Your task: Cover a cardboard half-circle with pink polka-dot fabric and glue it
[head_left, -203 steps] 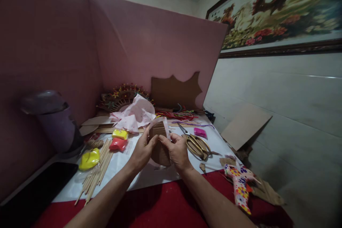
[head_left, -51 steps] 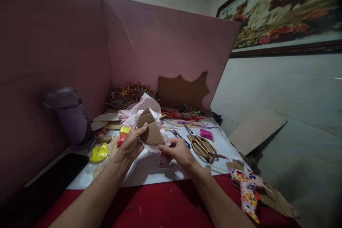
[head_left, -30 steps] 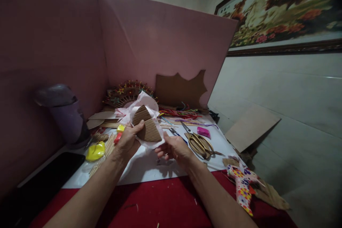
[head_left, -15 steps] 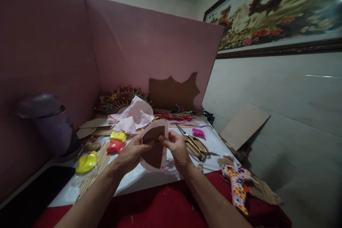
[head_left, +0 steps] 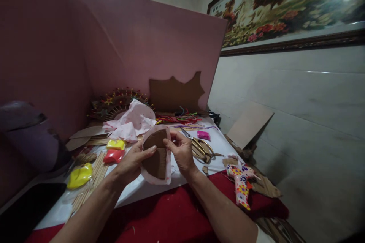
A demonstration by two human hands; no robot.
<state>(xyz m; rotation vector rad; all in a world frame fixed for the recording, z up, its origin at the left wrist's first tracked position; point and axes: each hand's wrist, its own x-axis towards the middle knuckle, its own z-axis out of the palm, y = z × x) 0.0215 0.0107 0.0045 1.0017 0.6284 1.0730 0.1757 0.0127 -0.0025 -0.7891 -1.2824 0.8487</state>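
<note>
Between my two hands is a half-round piece of brown cardboard (head_left: 155, 161), held up over the table with a border of pale pink dotted cloth (head_left: 154, 180) showing round its edge. My left hand (head_left: 134, 161) grips its left side, thumb lying across the brown face. On the straight right edge, my right hand (head_left: 181, 152) pinches with thumb and fingers; the cloth there is partly hidden by them. Brass-handled scissors (head_left: 203, 150) lie just right of my right hand. A crumpled sheet of the dotted cloth (head_left: 135, 119) rests behind the piece.
Left are thin wooden sticks (head_left: 92, 184), yellow (head_left: 80, 175) and red (head_left: 113, 155) clay packets, a black flat object (head_left: 34, 209) and a purple container (head_left: 37, 144). Right are a magenta packet (head_left: 203, 135) and a flower-patterned figure (head_left: 242, 186). Coloured cords (head_left: 182, 119) and scalloped cardboard (head_left: 173, 93) stand behind.
The whole view has shifted, so things sit further left. My left thumb is now straighter across the cardboard, and my right hand has moved slightly up along the edge.
</note>
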